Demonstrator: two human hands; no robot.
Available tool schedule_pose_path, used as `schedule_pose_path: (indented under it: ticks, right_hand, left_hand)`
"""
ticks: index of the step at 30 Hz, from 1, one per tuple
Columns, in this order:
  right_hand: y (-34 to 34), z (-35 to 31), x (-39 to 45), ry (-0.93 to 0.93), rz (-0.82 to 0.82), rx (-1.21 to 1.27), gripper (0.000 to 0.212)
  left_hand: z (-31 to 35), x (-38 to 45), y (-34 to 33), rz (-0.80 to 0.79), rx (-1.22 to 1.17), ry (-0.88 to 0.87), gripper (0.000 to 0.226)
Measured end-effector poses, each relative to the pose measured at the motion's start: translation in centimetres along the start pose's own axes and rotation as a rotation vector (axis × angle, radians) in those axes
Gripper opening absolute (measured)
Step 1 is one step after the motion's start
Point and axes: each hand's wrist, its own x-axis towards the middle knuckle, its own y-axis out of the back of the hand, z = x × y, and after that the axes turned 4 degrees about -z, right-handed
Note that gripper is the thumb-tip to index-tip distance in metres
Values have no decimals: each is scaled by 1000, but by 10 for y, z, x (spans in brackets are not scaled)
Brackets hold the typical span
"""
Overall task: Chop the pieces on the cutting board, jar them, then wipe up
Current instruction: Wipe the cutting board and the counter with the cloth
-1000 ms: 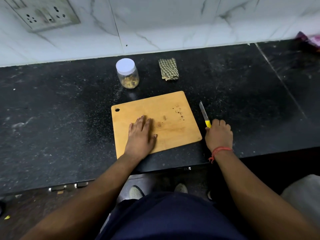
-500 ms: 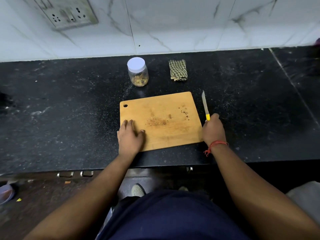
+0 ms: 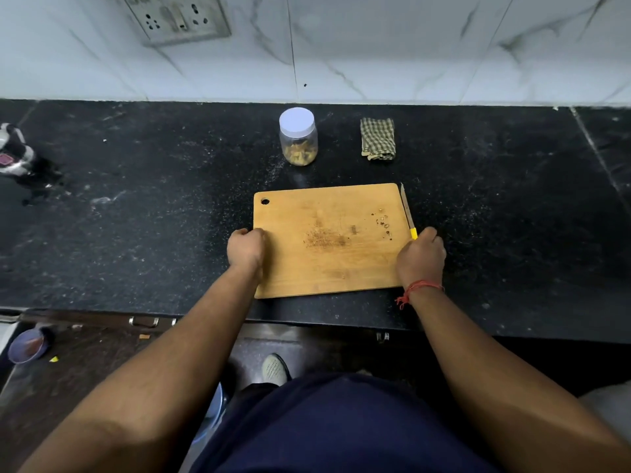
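A wooden cutting board (image 3: 327,271) lies on the black counter, with brown crumbs (image 3: 324,238) at its middle and a few small bits (image 3: 385,221) near its right side. My left hand (image 3: 246,247) is curled around the board's left edge. My right hand (image 3: 421,257) grips the yellow handle of a knife (image 3: 405,206), whose blade lies along the board's right edge and points away from me. Behind the board stands a clear jar (image 3: 298,136) with a white lid on, chopped pieces in its bottom. A folded checked cloth (image 3: 378,138) lies to the jar's right.
A shiny object (image 3: 15,155) sits at the counter's far left. The tiled wall with a socket plate (image 3: 177,18) closes the back. The counter's front edge (image 3: 307,322) runs just below the board. A small bowl (image 3: 27,344) stands on the floor at lower left.
My left hand slid off the board's surface to its left edge and curled. My right hand closed on the knife handle and brought the blade against the board's right edge. The view shifted.
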Motion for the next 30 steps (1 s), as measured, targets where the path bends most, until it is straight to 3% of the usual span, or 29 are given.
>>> schedule_pose_path:
  ticks: [3, 8, 17, 21, 30]
  right_hand:
    - [-1, 0, -2, 15, 7, -11, 19]
    - [2, -6, -5, 13, -36, 30, 19]
    - [-19, -70, -29, 286, -95, 125, 18]
    - [-46, -115, -71, 434, -224, 162, 15]
    - [-98, -170, -202, 663, -401, 92, 11]
  left_hand:
    - [5, -2, 5, -23, -41, 40, 12]
    - [-8, -2, 18, -55, -27, 11, 15]
    - [-69, -21, 106, 239, -228, 116, 16]
    - [-113, -38, 171, 389, -315, 207, 14]
    - [-219, -73, 301, 541, -445, 294, 18]
